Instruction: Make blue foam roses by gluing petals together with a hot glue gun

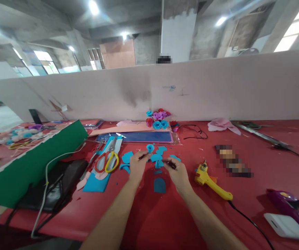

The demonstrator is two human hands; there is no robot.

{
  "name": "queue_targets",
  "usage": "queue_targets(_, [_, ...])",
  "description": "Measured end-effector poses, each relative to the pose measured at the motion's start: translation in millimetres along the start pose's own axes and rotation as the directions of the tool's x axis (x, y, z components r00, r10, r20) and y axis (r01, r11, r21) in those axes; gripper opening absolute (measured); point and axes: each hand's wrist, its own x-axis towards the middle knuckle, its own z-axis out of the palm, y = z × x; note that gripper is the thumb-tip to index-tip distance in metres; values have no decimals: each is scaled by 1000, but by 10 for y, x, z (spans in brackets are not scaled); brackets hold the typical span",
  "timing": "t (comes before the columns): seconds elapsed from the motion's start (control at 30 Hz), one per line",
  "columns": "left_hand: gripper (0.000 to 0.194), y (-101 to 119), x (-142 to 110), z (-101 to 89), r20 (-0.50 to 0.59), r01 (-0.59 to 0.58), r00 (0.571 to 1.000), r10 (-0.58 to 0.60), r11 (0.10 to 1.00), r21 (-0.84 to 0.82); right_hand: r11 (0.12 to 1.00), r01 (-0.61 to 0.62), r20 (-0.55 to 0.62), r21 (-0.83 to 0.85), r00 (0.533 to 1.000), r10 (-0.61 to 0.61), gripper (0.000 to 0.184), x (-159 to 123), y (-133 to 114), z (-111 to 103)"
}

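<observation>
My left hand (pixel 138 165) is closed, with its fingertips pinching the base of a small, partly formed blue flower (pixel 150 148). My right hand (pixel 177 173) is closed too, its fingertips at the edge of a blue petal piece (pixel 159 162); whether it grips that piece I cannot make out. Around both hands lie loose blue petals (pixel 127 157), some flat and some curled. Nearer to me a rounded blue cut-out (pixel 160 185) rests on the red table (pixel 149 215). Right of my right hand lies a yellow glue gun (pixel 213 182) with its nozzle pointing away.
Scissors (pixel 105 162) with red and yellow handles lie on blue sheets (pixel 96 184) at left. Behind stand finished flowers (pixel 157 119) by a white partition (pixel 100 97). A green board (pixel 35 163), black bag (pixel 68 184), glasses (pixel 195 132) and purple power strip (pixel 287 205) are around.
</observation>
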Motion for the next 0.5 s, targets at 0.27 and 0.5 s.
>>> queue_targets(0.27, [22,-41,91,-114,41,99,995,-91,961,-256,876,181,209,-447,973,-94,15,-385,-14,-68])
queue_targets(0.5, [29,14,64,-88,193,158,976,-96,927,-341,556,183,141,-811,983,-117,21,-586,-2,-77])
